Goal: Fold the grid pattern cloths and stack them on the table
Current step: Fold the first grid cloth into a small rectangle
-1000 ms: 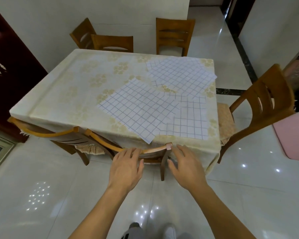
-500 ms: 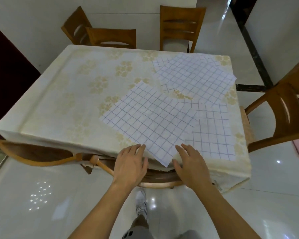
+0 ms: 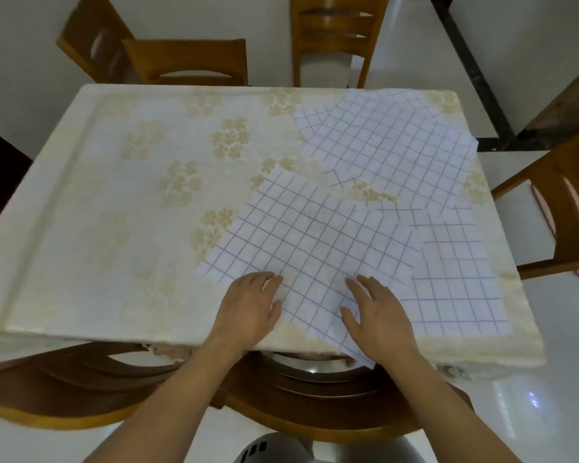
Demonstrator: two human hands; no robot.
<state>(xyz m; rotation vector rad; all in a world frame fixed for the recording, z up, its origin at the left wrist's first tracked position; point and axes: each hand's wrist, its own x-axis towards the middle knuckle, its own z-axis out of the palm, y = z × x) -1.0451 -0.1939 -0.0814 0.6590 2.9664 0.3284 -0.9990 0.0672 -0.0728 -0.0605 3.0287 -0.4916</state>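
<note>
Both down flat, fingers spread: left hand (image 3: 248, 305) and right hand (image 3: 378, 315) pressing nearest grid cloth (image 3: 315, 242) at desk (image 3: 97, 212) edge; more cloths (image 3: 391, 152) beyond right hand.

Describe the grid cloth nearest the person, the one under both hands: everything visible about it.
The nearest grid cloth is a thin white square with a blue line grid, cloth-like and nearly flat, unfolded. It lies turned diamond-wise on the floral-covered table, its near corner hanging past the table's front edge. Its right side overlaps another grid cloth. The left hand rests with straight fingers on its near-left edge; the right hand lies flat on its near corner.
</note>
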